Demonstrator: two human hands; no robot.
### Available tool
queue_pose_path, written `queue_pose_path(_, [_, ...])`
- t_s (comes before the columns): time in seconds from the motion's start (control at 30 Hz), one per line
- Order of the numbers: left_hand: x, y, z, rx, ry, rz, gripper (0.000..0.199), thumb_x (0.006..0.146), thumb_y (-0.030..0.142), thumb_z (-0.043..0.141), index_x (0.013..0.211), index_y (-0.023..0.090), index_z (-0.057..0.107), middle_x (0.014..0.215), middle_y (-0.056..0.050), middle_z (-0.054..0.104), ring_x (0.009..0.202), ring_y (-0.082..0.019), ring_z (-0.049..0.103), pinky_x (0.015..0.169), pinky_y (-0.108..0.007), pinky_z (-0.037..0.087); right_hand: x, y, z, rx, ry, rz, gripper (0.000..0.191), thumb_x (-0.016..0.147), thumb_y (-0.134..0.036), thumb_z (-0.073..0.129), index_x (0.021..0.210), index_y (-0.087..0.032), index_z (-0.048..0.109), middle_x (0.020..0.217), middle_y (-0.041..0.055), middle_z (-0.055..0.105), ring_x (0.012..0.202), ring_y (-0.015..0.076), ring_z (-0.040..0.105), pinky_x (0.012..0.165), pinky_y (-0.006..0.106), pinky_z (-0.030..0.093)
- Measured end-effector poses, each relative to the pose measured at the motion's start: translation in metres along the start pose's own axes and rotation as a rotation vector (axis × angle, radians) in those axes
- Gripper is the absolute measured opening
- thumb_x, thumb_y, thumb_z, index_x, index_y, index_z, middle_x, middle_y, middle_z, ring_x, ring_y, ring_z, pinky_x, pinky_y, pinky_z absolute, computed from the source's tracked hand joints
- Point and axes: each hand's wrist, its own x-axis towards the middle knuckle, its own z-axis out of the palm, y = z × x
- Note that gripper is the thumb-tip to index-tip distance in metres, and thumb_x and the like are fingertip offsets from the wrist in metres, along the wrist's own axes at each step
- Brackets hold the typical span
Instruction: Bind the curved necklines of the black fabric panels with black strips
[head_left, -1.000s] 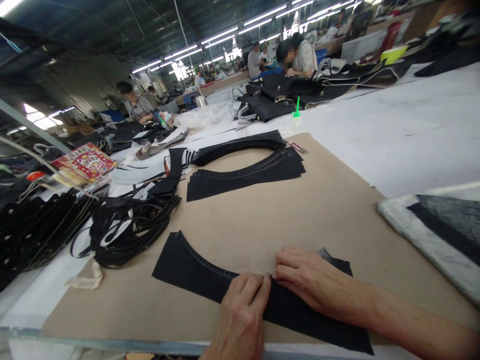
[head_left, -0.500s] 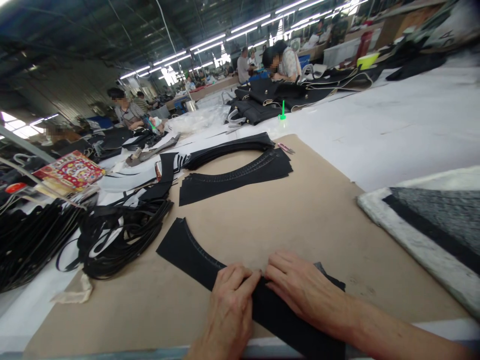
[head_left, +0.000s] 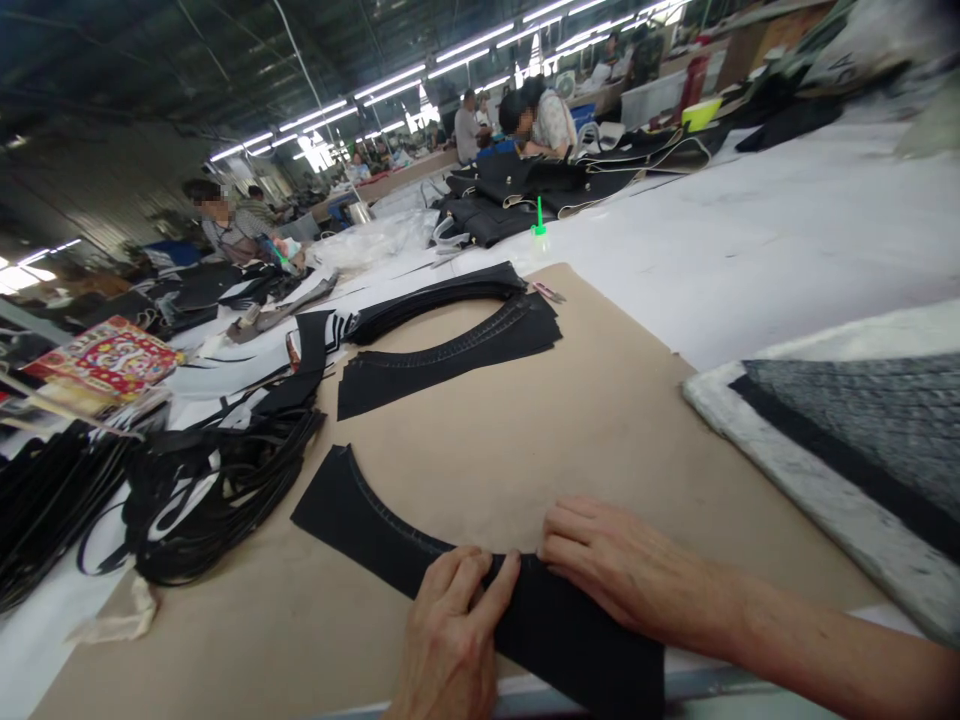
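A black, curved flat piece (head_left: 352, 515), leather-like, lies slantwise at the table's front, its concave edge facing away from me and marked with a row of small creases. My left hand (head_left: 456, 625) is closed at the middle of that edge, thumb and fingertips pressed onto it. Just to the right, my right hand (head_left: 619, 565) has its fingers curled together over the same edge. A small gap separates the two hands. The piece's right-hand part runs beneath my right hand and is partly hidden.
Beyond lie a fanned stack of similar black pieces (head_left: 450, 355) and small snips (head_left: 549, 292). Black straps (head_left: 217, 500) heap at left. A green-tipped bottle (head_left: 540, 225) stands farther back. At right is a pale slab (head_left: 720, 405) with grey cloth. Several people work behind.
My hands have shifted slightly rightward along the curved edge, and the gap between them is a little wider. The whole view has swung, so the background sits farther left.
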Motion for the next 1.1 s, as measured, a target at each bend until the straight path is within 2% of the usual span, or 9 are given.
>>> queue_pose_path(0.17, [-0.003, 0.001, 0.007, 0.006, 0.057, -0.033, 0.047, 0.089, 0.003, 0.036, 0.127, 0.018, 0.059, 0.112, -0.012, 0.057, 0.109, -0.024, 0.050, 0.092, -0.038, 0.045, -0.007, 0.009, -0.003, -0.063, 0.000, -0.059, 0.015, 0.095, -0.013, 0.045, 0.084, -0.018, 0.054, 0.087, 0.0029, 0.055, 0.081, 0.0181, 0.047, 0.073, 0.031, 0.035])
queue_pose_path(0.23, [0.000, 0.000, 0.005, -0.009, 0.064, 0.006, 0.046, 0.088, 0.002, 0.036, 0.125, 0.016, 0.059, 0.115, -0.012, 0.057, 0.111, -0.024, 0.049, 0.092, -0.038, 0.045, -0.008, 0.011, -0.004, -0.078, 0.007, -0.079, 0.017, 0.096, -0.014, 0.044, 0.083, -0.017, 0.053, 0.086, 0.0031, 0.054, 0.079, 0.0178, 0.046, 0.072, 0.031, 0.034])
queue_pose_path(0.33, [0.009, 0.000, 0.000, -0.093, 0.022, 0.070, 0.044, 0.089, 0.002, 0.036, 0.127, 0.011, 0.056, 0.107, -0.012, 0.060, 0.101, -0.020, 0.053, 0.086, -0.032, 0.048, -0.008, 0.013, -0.004, -0.094, 0.013, -0.108, 0.019, 0.096, -0.014, 0.042, 0.082, -0.017, 0.054, 0.084, 0.0030, 0.054, 0.078, 0.0175, 0.044, 0.071, 0.031, 0.033])
queue_pose_path(0.43, [0.014, 0.000, 0.000, -0.129, -0.041, 0.061, 0.043, 0.091, 0.004, 0.037, 0.130, 0.011, 0.053, 0.098, -0.011, 0.061, 0.090, -0.020, 0.054, 0.077, -0.031, 0.050, -0.009, 0.014, -0.003, -0.109, 0.019, -0.125, 0.019, 0.096, -0.013, 0.042, 0.082, -0.018, 0.054, 0.084, 0.0027, 0.054, 0.077, 0.0175, 0.043, 0.071, 0.032, 0.031])
queue_pose_path(0.57, [0.010, 0.002, 0.006, -0.088, -0.053, 0.058, 0.043, 0.092, 0.008, 0.036, 0.129, 0.013, 0.056, 0.095, -0.011, 0.060, 0.091, -0.022, 0.054, 0.078, -0.035, 0.050, -0.011, 0.015, -0.002, -0.116, 0.034, -0.147, 0.019, 0.096, -0.012, 0.042, 0.084, -0.017, 0.056, 0.084, 0.0028, 0.055, 0.075, 0.0177, 0.042, 0.071, 0.032, 0.030])
queue_pose_path(0.73, [0.014, 0.002, 0.005, -0.045, -0.044, 0.107, 0.042, 0.090, 0.006, 0.035, 0.125, 0.013, 0.058, 0.108, -0.013, 0.060, 0.098, -0.023, 0.055, 0.081, -0.035, 0.049, -0.015, 0.018, -0.005, -0.121, 0.046, -0.163, 0.020, 0.095, -0.010, 0.041, 0.087, -0.017, 0.058, 0.083, 0.0034, 0.056, 0.074, 0.0176, 0.042, 0.071, 0.032, 0.030])
queue_pose_path(0.93, [0.026, 0.000, 0.001, -0.088, -0.052, 0.172, 0.037, 0.092, 0.009, 0.035, 0.122, 0.007, 0.057, 0.093, -0.011, 0.063, 0.084, -0.021, 0.056, 0.075, -0.033, 0.050, -0.019, 0.021, -0.012, -0.135, 0.034, -0.136, 0.019, 0.096, -0.013, 0.042, 0.082, -0.017, 0.055, 0.083, 0.0032, 0.055, 0.075, 0.0173, 0.042, 0.072, 0.031, 0.029])
queue_pose_path(1.1, [0.026, 0.004, 0.001, -0.032, -0.106, 0.171, 0.045, 0.090, 0.008, 0.035, 0.131, 0.012, 0.053, 0.089, -0.009, 0.061, 0.082, -0.021, 0.055, 0.073, -0.034, 0.050, -0.024, 0.023, -0.020, -0.130, 0.023, -0.129, 0.023, 0.099, -0.014, 0.037, 0.081, -0.018, 0.052, 0.082, 0.0024, 0.053, 0.074, 0.0170, 0.042, 0.070, 0.031, 0.028])
